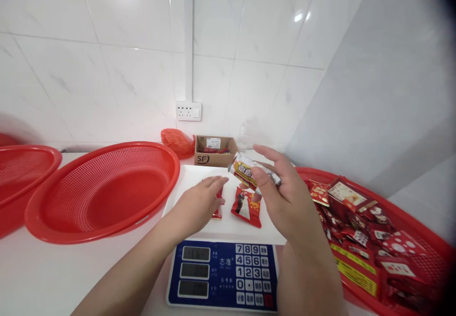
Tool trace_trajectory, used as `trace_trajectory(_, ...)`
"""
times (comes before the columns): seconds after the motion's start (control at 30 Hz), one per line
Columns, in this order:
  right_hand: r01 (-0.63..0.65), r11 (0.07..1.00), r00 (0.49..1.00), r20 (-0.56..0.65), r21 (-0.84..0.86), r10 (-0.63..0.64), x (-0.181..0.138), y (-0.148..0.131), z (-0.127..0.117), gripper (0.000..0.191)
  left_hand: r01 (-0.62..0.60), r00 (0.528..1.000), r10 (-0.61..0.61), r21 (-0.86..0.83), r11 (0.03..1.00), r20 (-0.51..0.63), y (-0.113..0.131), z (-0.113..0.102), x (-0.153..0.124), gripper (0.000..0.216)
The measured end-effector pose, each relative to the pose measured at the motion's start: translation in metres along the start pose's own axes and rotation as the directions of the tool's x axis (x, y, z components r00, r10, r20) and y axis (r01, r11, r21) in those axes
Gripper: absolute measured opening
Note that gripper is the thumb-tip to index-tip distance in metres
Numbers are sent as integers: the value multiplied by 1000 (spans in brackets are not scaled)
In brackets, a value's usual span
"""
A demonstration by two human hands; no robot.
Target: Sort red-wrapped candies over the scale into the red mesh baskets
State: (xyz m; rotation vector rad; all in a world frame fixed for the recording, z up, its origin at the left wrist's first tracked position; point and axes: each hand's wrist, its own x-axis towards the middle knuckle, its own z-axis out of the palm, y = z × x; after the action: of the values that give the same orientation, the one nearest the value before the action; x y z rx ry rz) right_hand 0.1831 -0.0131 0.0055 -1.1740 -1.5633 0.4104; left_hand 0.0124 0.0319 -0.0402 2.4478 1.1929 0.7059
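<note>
At the bottom centre we see the scale (223, 273). Above it, our left hand (199, 204) lies flat, fingers apart, on a red packet (218, 206); our right hand (285, 195) pinches a silver packet (245, 169). The right basket (420, 233) holds red packets, the left basket (103, 192) none.

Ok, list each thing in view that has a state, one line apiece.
Left hand: palm down, fingers on a red packet on the scale platform.
Right hand: raised, pinching a silver-and-yellow packet.
Red packet with a figure: lying flat on the platform, untouched.
Scale: switched on, digits too blurred to read.
Near red basket: empty.
Right red tray: heaped with red packets.
Cardboard box: open.
</note>
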Motion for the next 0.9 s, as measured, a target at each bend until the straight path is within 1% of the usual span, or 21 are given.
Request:
trace_trajectory(0.03, -16, 1000, 1000, -8, 22, 16, 0, -2, 0, 36, 20, 999, -26, -115, 993, -47, 3, -2, 0, 44)
trace_trajectory(0.07, -29, 999, 999, -11, 46, 30, 0, -3, 0, 35, 20, 996, -40, -261, 965, -74, 6, -5, 0, 44)
trace_trajectory(0.1, -42, 996, 999, -7, 76, 43, 0, -5, 1, 34, 0, 996, -38, -424, 906, -81, 9, -8, -1, 44)
trace_trajectory(0.17, -71, 988, 997, 32, 139, 67, -2, -7, 4, 32, -57, 997, -2, -711, 701, -82, 14, -13, -2, 43)
trace_trajectory(0.2, -84, 983, 995, 63, 163, 74, -3, -7, 5, 32, -78, 996, 9, -799, 596, -91, 16, -16, -3, 41)
trace_trajectory(0.23, -88, 980, 993, 96, 178, 72, -3, -8, 7, 32, -91, 994, -2, -850, 520, -107, 17, -17, -4, 37)
trace_trajectory(0.27, -85, 980, 990, 131, 181, 61, -4, -8, 8, 32, -98, 991, -30, -875, 475, -127, 18, -19, -6, 33)
trace_trajectory(0.3, -71, 982, 986, 163, 174, 42, -4, -8, 9, 32, -107, 986, -68, -885, 453, -154, 19, -20, -7, 29)
trace_trajectory(0.4, -23, 994, 974, 226, 109, -2, -4, -8, 8, 32, -165, 954, -159, -886, 434, -256, 20, -22, -12, 20)
trace_trajectory(0.5, -34, 999, 965, 260, -19, 38, -3, -8, 4, 26, -232, 912, -218, -876, 423, -347, 21, -25, -16, 16)
trace_trajectory(0.53, -32, 998, 964, 263, -53, 45, -3, -9, 4, 29, -249, 903, -226, -874, 416, -365, 22, -26, -16, 15)
trace_trajectory(0.63, 25, 998, 962, 274, -62, -7, -4, -10, 5, 39, -266, 899, -237, -889, 372, -368, 24, -28, -16, 14)
trace_trajectory(0.7, 58, 998, 952, 302, -38, -44, -5, -10, 7, 40, -263, 900, -256, -908, 325, -353, 26, -28, -14, 17)
trace_trajectory(0.77, 61, 997, 941, 334, -36, -46, -6, -11, 8, 40, -263, 895, -287, -922, 283, -343, 26, -28, -12, 20)
trace_trajectory(0.8, 57, 997, 938, 345, -45, -38, -6, -11, 8, 41, -265, 889, -298, -922, 284, -347, 26, -27, -12, 22)
trace_trajectory(0.83, 50, 997, 933, 359, -60, -26, -5, -10, 7, 42, -268, 882, -304, -913, 306, -360, 25, -27, -11, 23)
trace_trajectory(0.87, 43, 996, 926, 376, -77, -11, -5, -10, 6, 42, -277, 869, -304, -893, 355, -390, 24, -27, -12, 23)
trace_trajectory(0.9, 35, 995, 917, 399, -91, 4, -5, -10, 5, 42, -288, 850, -297, -856, 429, -435, 23, -27, -12, 22)
